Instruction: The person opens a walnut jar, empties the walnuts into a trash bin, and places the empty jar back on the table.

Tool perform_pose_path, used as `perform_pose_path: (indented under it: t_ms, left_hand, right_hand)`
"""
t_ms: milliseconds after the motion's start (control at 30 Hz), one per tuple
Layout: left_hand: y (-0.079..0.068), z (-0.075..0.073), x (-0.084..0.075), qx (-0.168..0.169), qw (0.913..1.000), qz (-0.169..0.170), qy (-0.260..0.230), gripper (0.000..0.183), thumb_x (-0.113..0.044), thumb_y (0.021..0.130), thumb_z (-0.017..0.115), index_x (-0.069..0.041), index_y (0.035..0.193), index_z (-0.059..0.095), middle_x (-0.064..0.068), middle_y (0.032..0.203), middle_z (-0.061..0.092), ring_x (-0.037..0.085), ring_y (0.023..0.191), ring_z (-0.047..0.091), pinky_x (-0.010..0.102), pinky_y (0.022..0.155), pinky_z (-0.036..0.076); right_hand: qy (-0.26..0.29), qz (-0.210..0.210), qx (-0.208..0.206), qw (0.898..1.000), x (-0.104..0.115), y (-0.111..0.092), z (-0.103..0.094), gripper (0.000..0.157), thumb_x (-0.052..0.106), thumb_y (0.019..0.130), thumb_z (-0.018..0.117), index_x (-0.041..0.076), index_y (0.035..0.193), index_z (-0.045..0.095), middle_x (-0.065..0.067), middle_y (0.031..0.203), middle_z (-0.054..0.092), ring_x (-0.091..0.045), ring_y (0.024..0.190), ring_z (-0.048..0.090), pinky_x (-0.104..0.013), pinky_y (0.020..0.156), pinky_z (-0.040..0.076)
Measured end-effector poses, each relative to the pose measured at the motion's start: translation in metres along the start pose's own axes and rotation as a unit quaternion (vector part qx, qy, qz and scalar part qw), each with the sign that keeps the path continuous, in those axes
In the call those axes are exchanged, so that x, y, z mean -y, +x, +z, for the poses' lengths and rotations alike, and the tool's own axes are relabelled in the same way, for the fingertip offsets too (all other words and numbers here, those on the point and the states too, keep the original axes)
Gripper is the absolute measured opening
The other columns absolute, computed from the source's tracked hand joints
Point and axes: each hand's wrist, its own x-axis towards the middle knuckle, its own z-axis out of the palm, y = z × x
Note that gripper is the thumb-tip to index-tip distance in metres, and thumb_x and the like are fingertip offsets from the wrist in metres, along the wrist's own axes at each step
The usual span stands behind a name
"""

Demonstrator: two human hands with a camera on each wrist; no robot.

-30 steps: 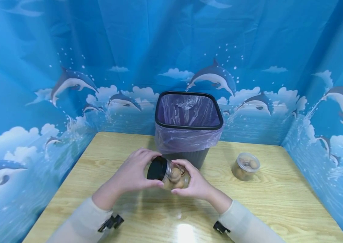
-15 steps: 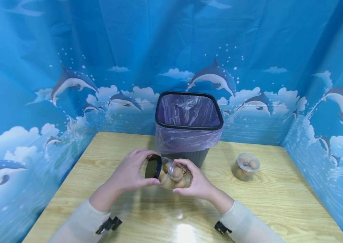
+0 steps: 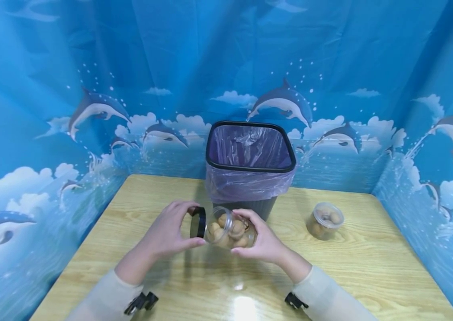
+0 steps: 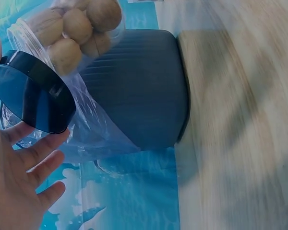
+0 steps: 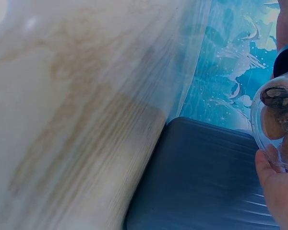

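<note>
A clear plastic jar (image 3: 232, 229) of whole walnuts (image 4: 78, 26) lies tilted on its side above the table, its mouth facing left. My right hand (image 3: 261, 238) grips it round the base end. Just left of the mouth, my left hand (image 3: 172, 234) pinches the black lid (image 3: 198, 222) between thumb and fingers, apart from the jar. The left wrist view shows the lid (image 4: 33, 91) tipped near the jar's rim. At its edge, the right wrist view catches the jar's base (image 5: 278, 122) with a dark, broken-looking nut inside.
Behind the hands stands a grey bin (image 3: 264, 206) with a black rim and purple liner (image 3: 250, 183). A second clear tub (image 3: 323, 221) holding walnuts sits on the wooden table (image 3: 371, 254) to the right. Blue dolphin-print curtains (image 3: 162, 67) enclose the back and sides.
The lid has come off the jar and moved left with my left hand, opening a gap. My right hand and the jar have shifted slightly right.
</note>
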Motion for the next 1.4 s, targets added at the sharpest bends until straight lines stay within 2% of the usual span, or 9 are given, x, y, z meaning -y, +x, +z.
perform_pose_path:
  t_ms: [233, 367, 667, 933, 1133, 1400]
  left_hand:
    - [-0.005, 0.005, 0.005, 0.002, 0.9999, -0.010, -0.008, 0.101, -0.077, 0.072, 0.069, -0.010, 0.144, 0.048, 0.011, 0.137, 0.056, 0.031, 0.128, 0.050, 0.055, 0.106, 0.041]
    - [-0.008, 0.009, 0.007, 0.006, 0.9996, -0.021, -0.019, 0.102, -0.077, 0.071, 0.070, -0.009, 0.144, 0.049, 0.011, 0.137, 0.056, 0.032, 0.127, 0.051, 0.057, 0.105, 0.041]
    - [-0.012, 0.016, 0.014, 0.022, 0.9982, -0.047, -0.030, 0.105, -0.075, 0.071, 0.072, -0.006, 0.146, 0.044, 0.014, 0.142, 0.053, 0.036, 0.131, 0.048, 0.057, 0.106, 0.040]
    - [-0.015, 0.023, 0.027, 0.031, 0.9955, -0.078, -0.044, 0.104, -0.075, 0.071, 0.073, -0.007, 0.145, 0.045, 0.013, 0.139, 0.054, 0.035, 0.128, 0.050, 0.054, 0.105, 0.042]
    - [-0.015, 0.027, 0.033, 0.038, 0.9937, -0.093, -0.050, 0.105, -0.078, 0.070, 0.071, -0.008, 0.144, 0.046, 0.012, 0.137, 0.055, 0.032, 0.124, 0.053, 0.053, 0.103, 0.044]
    - [-0.017, 0.033, 0.037, 0.063, 0.9877, -0.125, -0.070, 0.096, -0.056, 0.072, 0.085, -0.008, 0.145, 0.044, 0.013, 0.143, 0.051, 0.036, 0.129, 0.050, 0.055, 0.108, 0.039]
  right_hand:
    - [0.002, 0.003, -0.008, 1.000, 0.003, -0.001, -0.002, 0.090, 0.006, 0.066, 0.092, 0.012, 0.144, 0.047, -0.008, 0.136, 0.057, -0.018, 0.128, 0.052, -0.027, 0.110, 0.038]
    - [-0.004, 0.010, -0.011, 1.000, 0.004, -0.001, -0.003, 0.091, 0.003, 0.064, 0.092, 0.011, 0.143, 0.047, -0.008, 0.136, 0.057, -0.015, 0.128, 0.051, -0.026, 0.110, 0.037]
    - [-0.012, 0.006, -0.019, 1.000, 0.006, 0.000, -0.005, 0.089, -0.007, 0.061, 0.089, -0.005, 0.139, 0.046, -0.023, 0.133, 0.055, -0.015, 0.125, 0.052, -0.023, 0.108, 0.038]
    - [-0.008, 0.014, -0.014, 1.000, 0.005, -0.003, -0.007, 0.091, 0.002, 0.064, 0.092, 0.009, 0.143, 0.046, -0.011, 0.137, 0.056, -0.016, 0.127, 0.051, -0.025, 0.109, 0.038]
    - [-0.003, 0.010, -0.011, 1.000, 0.004, -0.003, -0.009, 0.091, 0.003, 0.066, 0.092, 0.012, 0.144, 0.046, -0.007, 0.138, 0.055, -0.016, 0.128, 0.051, -0.026, 0.110, 0.038]
    - [0.000, 0.007, -0.014, 1.000, 0.004, -0.004, -0.009, 0.090, 0.003, 0.066, 0.092, 0.009, 0.144, 0.046, -0.010, 0.138, 0.055, -0.014, 0.129, 0.050, -0.025, 0.110, 0.037]
